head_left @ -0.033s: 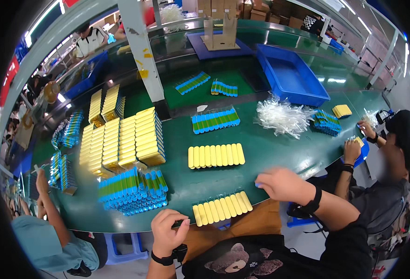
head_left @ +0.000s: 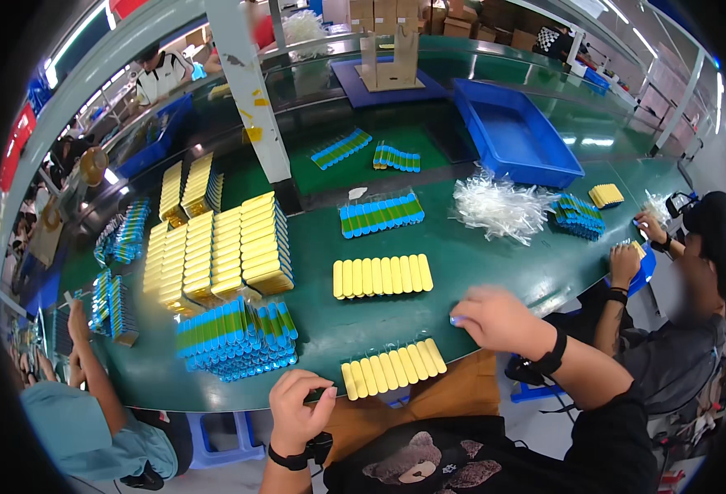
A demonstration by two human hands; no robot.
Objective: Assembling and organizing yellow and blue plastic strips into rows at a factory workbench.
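Observation:
A row of yellow round-ended strips (head_left: 394, 370), joined side by side, lies at the table's near edge, with bits of clear film along its far side. At the row's left end is my left hand (head_left: 297, 407), thumb and forefinger pinched; what they hold, if anything, cannot be made out. My right hand (head_left: 499, 319) hovers beyond the row's right end, slightly blurred, its fingers curled together. A small blue spot shows at its fingertips, too small to name. Farther in lies a second yellow row (head_left: 382, 277), and behind it a blue-and-green row (head_left: 382, 215).
Stacked yellow rows (head_left: 252, 247) and a blue-green pile (head_left: 235, 339) stand to the left. A heap of clear strips (head_left: 503, 204) lies right of centre, before a blue tray (head_left: 519, 140). Co-workers sit at both sides; one's hand (head_left: 625, 263) is at the right edge.
The fingertips of my right hand have shifted very slightly away from me. My left hand and the rows on the table stay as they were.

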